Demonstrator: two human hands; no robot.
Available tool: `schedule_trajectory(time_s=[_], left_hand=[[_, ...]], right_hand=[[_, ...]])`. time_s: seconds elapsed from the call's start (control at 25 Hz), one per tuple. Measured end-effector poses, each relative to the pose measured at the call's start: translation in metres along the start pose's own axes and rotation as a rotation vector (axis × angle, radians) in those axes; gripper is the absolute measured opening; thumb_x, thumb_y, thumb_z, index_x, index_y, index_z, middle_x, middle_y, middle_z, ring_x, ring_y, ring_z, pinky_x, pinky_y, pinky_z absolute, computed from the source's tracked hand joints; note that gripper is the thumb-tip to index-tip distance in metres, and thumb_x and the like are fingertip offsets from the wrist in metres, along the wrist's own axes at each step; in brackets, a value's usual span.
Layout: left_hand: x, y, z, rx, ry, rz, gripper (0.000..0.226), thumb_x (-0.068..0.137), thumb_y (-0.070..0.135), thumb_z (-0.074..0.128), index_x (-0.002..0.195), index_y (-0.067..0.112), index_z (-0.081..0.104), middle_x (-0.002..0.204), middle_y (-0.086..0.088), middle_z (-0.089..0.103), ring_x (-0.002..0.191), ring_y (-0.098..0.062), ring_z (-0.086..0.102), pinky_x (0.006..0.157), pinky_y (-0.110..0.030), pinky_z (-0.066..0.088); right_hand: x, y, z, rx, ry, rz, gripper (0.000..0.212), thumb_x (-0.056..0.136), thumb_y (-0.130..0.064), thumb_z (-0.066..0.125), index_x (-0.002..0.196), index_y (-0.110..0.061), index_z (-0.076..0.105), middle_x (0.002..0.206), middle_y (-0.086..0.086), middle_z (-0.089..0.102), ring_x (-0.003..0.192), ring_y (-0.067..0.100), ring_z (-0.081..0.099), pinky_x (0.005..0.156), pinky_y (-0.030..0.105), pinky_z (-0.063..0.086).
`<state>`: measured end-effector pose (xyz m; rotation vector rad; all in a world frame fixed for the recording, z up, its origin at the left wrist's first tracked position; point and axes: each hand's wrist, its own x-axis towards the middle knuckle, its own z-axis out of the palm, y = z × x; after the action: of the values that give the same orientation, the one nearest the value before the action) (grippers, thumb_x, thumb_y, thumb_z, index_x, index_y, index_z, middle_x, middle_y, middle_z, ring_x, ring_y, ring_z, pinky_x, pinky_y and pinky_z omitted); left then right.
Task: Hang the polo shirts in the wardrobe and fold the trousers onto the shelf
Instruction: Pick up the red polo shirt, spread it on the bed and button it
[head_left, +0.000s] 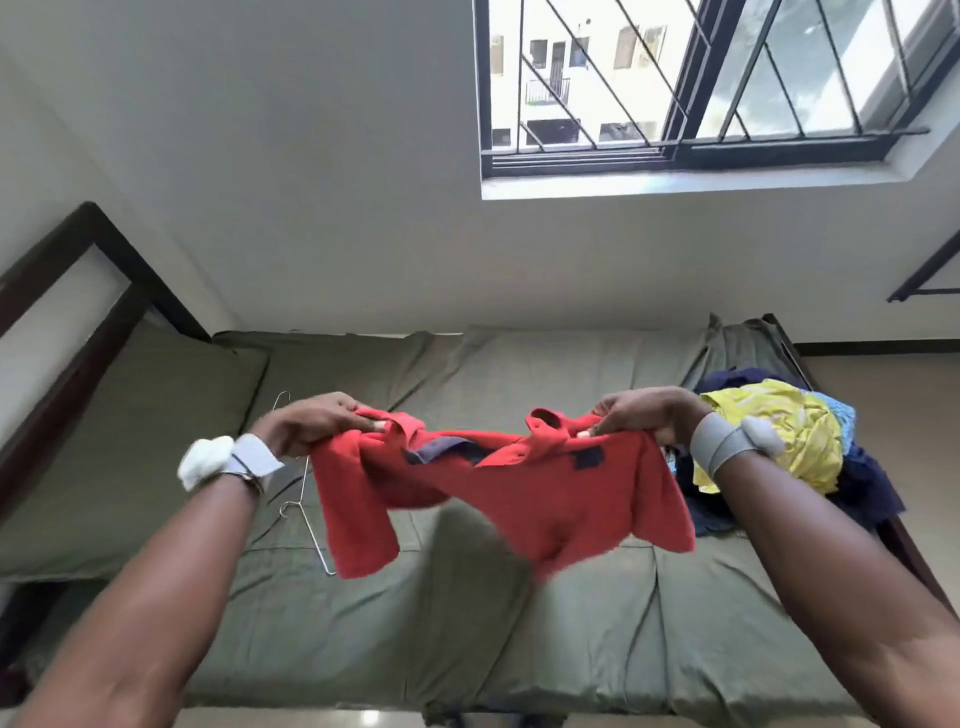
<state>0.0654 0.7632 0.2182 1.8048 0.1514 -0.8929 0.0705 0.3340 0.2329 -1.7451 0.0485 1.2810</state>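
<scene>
left hand (317, 423) and right hand (641, 415) each pinch a shoulder of the red polo shirt (519, 493) — keep it taut, then reach the wire hanger (304, 493) at nine o'clock

From my view the red polo shirt (519, 493) spans mid-air and blocks the bed's (467, 623) middle. At nine o'clock lies a wire hanger (306, 499); at three o'clock the clothes pile (779, 441). Open bedding runs toward six.
</scene>
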Motion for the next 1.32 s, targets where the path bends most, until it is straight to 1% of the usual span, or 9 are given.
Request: schedule_trajectory(time_s=[0.12,0.28,0.36,0.56,0.68,0.84,1.12,1.24,1.32], left_hand=[[0.033,0.030,-0.055,0.226,0.018,-0.031,0.026,0.072,0.006,0.068,0.096,0.008,0.077,0.086,-0.015,0.069,0.064,-0.019,0.062,0.059,-0.025,0.051],[0.119,0.038,-0.085,0.710,0.914,0.161,0.032,0.080,0.001,0.052,0.099,0.013,0.075,0.101,-0.021,0.069,0.095,-0.035,0.063,0.080,-0.038,0.049],[0.143,-0.001,-0.060,0.645,1.089,0.162,0.030,0.078,0.000,0.052,0.099,0.006,0.073,0.099,-0.024,0.066,0.095,-0.041,0.061,0.081,-0.042,0.048],[0.185,-0.190,0.038,0.596,0.604,-0.191,0.025,0.078,0.019,0.051,0.086,0.008,0.072,0.095,-0.023,0.069,0.089,-0.040,0.066,0.075,-0.043,0.055],[0.176,-0.285,0.084,0.563,0.311,-0.381,0.030,0.086,0.023,0.059,0.113,0.013,0.068,0.119,-0.017,0.067,0.112,-0.033,0.062,0.091,-0.035,0.049],[0.175,-0.365,0.116,0.672,0.148,-0.404,0.049,0.088,0.020,0.064,0.133,0.006,0.053,0.133,-0.019,0.058,0.123,-0.032,0.054,0.103,-0.035,0.041],[0.188,-0.443,0.155,1.116,0.177,-0.130,0.092,0.071,0.046,0.079,0.147,0.019,0.035,0.151,-0.017,0.032,0.138,-0.034,0.033,0.108,-0.045,0.032],[0.191,-0.464,0.158,1.155,0.252,0.051,0.057,0.074,0.030,0.076,0.125,0.016,0.055,0.135,-0.023,0.049,0.124,-0.039,0.049,0.096,-0.050,0.043],[0.184,-0.476,0.162,1.022,0.423,0.204,0.030,0.080,0.019,0.059,0.109,0.012,0.056,0.109,-0.022,0.060,0.100,-0.041,0.061,0.082,-0.047,0.047]], right_hand=[[0.028,-0.039,-0.032,-0.084,0.120,-0.043,0.011,0.091,-0.002,0.059,0.094,0.004,0.068,0.080,0.012,0.072,0.059,0.017,0.066,0.057,0.025,0.056],[0.116,-0.057,-0.073,-0.284,1.047,-0.106,0.016,0.090,-0.024,0.060,0.095,-0.011,0.066,0.092,0.014,0.067,0.086,0.029,0.063,0.078,0.037,0.050],[0.152,-0.027,-0.058,-0.445,1.265,0.056,0.023,0.089,-0.024,0.054,0.100,-0.008,0.066,0.106,0.018,0.065,0.104,0.037,0.059,0.089,0.041,0.046],[0.237,0.103,0.027,-0.325,0.909,0.300,0.038,0.082,-0.029,0.045,0.101,-0.006,0.069,0.112,0.023,0.067,0.105,0.040,0.063,0.085,0.039,0.050],[0.272,0.189,0.083,-0.288,0.704,0.441,0.032,0.088,-0.026,0.052,0.104,-0.003,0.067,0.115,0.025,0.065,0.107,0.039,0.062,0.082,0.034,0.049],[0.298,0.276,0.152,-0.322,0.613,0.511,0.042,0.085,-0.028,0.064,0.117,-0.001,0.060,0.119,0.025,0.062,0.111,0.040,0.059,0.086,0.037,0.047],[0.338,0.362,0.235,-0.878,0.580,0.229,0.089,0.060,-0.044,0.081,0.134,-0.008,0.049,0.131,0.022,0.050,0.113,0.042,0.053,0.088,0.050,0.047],[0.337,0.379,0.233,-0.749,0.672,0.253,0.071,0.075,-0.040,0.074,0.132,-0.006,0.050,0.136,0.021,0.048,0.120,0.041,0.048,0.095,0.051,0.043],[0.331,0.396,0.231,-0.794,0.792,0.158,0.039,0.085,-0.030,0.062,0.116,-0.007,0.057,0.124,0.018,0.054,0.108,0.039,0.054,0.084,0.049,0.048]])
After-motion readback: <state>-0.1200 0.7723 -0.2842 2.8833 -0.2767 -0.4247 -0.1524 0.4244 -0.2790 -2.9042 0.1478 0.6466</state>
